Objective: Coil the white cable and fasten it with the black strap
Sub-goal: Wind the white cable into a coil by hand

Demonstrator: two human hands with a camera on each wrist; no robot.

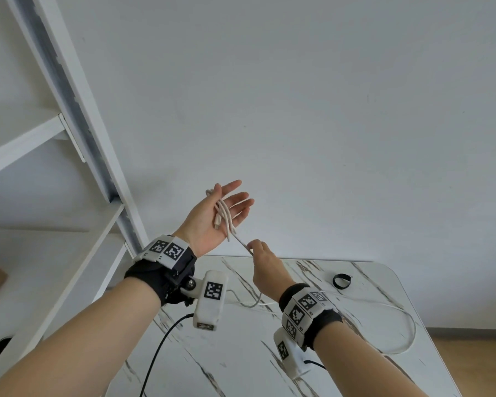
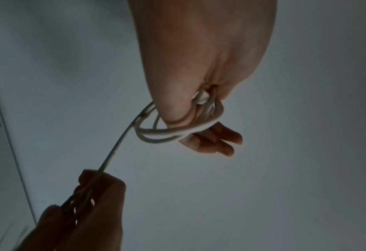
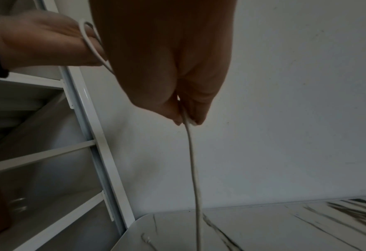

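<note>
From the head view, a person winds a white cable (image 1: 225, 216) around a raised left hand (image 1: 212, 219), palm up, fingers stretched nearly straight and spread, thumb laid over the loops with a USB plug (image 1: 217, 224) lying against the palm. The right hand (image 1: 265, 267) pinches the running strand just below the coil. Much of the cable trails in a slack curve across the marble-patterned table (image 1: 384, 368), and the black strap (image 1: 341, 281) lies there untouched, well apart from both hands. Coiling appears to be mid-way; the next move likely calls for carrying the strand over the palm for another turn while the left hand keeps the loops from slipping.

From the left wrist view, a few loops wrap the left hand (image 2: 199, 68), the plug end tucked by the thumb; fingertips (image 2: 225, 142) show straight beyond the coil.

From the right wrist view, thumb and forefinger of the right hand (image 3: 167, 68) close narrowly on the strand (image 3: 191, 161), which drops to the table's edge (image 3: 264, 206).
</note>
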